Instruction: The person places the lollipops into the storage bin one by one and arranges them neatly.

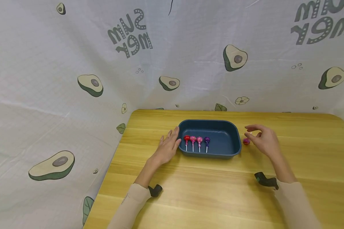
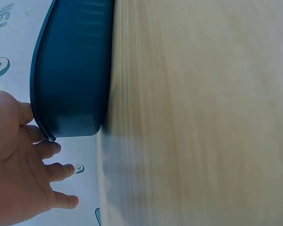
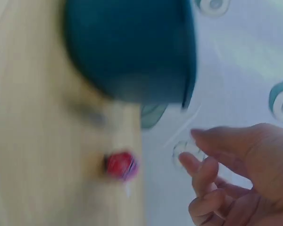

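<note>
A dark blue tray (image 1: 220,147) stands on the wooden table. Inside, several lollipops lie in a row, sticks toward the person: a red lollipop (image 1: 187,138) at the left, pink ones in the middle, a purple lollipop (image 1: 207,140) at the right. My left hand (image 1: 167,149) rests against the tray's left rim, fingers spread. To the tray's right, a reddish-pink lollipop (image 3: 122,165) lies on the table. Just above it hovers my right hand (image 1: 263,140), thumb and forefinger bent and apart, with nothing between them. The right wrist view shows that hand apart from the lollipop.
Behind the table (image 1: 200,190) hangs a white cloth (image 1: 189,38) printed with avocados. It also covers the left side. A black wrist mount (image 1: 266,180) sits at the right cuff, and another black mount (image 1: 155,190) at the left.
</note>
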Demonstrator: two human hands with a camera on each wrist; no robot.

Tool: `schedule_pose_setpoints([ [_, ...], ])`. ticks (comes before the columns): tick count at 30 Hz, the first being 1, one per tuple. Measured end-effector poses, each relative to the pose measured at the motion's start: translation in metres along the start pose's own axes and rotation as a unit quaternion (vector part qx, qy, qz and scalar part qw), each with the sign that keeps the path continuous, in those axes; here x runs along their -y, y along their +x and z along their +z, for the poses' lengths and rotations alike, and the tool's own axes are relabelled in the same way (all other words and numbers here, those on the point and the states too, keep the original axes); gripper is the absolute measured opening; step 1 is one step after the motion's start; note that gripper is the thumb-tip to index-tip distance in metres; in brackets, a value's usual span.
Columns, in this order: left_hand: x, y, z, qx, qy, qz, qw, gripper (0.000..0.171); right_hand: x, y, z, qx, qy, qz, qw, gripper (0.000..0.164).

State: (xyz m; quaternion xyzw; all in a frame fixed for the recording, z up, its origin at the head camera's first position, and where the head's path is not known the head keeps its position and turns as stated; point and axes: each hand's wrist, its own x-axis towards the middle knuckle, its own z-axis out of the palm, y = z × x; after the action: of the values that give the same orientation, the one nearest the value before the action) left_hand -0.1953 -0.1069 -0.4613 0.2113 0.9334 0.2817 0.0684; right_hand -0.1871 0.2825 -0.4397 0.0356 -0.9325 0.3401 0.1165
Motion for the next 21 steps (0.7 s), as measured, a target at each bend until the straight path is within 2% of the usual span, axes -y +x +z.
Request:
schedule_pose_setpoints([
  [4,0.0,0.0,0.0,0.002,0.001,-0.002,1.0,0.062,-0.021,-0.001,-0.003,0.03,-0.053,-0.039,0.997,0.028],
  [10,0.0,-0.001,0.001,0.003,0.0,-0.004,1.0,0.063,-0.035,-0.002,-0.003,0.088,-0.073,-0.103,0.988,0.026],
  [16,0.001,0.0,0.002,0.001,0.0,-0.005,1.0,0.063,-0.033,0.0,0.0,0.094,-0.093,-0.079,0.988,0.02],
  [21,0.002,-0.001,0.001,0.0,-0.005,0.0,1.0,0.062,-0.03,0.004,0.001,0.115,-0.109,-0.052,0.986,0.026],
])
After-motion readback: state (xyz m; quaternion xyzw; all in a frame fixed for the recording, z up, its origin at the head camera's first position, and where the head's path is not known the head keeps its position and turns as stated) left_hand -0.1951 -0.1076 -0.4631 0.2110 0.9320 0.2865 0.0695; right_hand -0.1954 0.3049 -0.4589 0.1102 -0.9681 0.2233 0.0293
